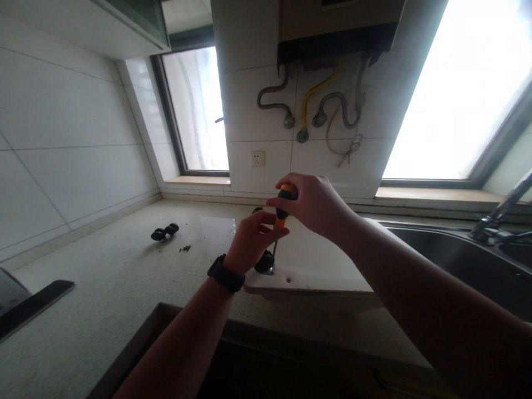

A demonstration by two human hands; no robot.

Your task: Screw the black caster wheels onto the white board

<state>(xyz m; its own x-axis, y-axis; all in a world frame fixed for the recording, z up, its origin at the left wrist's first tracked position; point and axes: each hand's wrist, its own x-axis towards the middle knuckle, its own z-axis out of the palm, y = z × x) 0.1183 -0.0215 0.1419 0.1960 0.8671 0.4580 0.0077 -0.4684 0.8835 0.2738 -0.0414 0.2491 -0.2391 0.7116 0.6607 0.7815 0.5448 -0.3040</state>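
Observation:
An upright, slightly tilted screwdriver [283, 209] with an orange and black handle stands in the middle of the view. The fingers of my right hand [313, 204] are closed around the upper handle. Lower down, my left hand [253, 237], with a black watch on its wrist, pinches the handle's orange end. The thin shaft runs down to the metal plate of a black caster wheel [264, 262], which sits on a corner of a white board-like piece [322, 260]. Behind my left hand another dark wheel [257, 210] is mostly hidden. The screwdriver's tip is too small to make out.
Two loose black casters [165, 231] lie on the speckled counter [124, 277], with a small pile of screws [185, 249] close by. A dark flat object [37, 305] rests at far left. The steel sink [449, 260] and faucet [499, 221] are at right.

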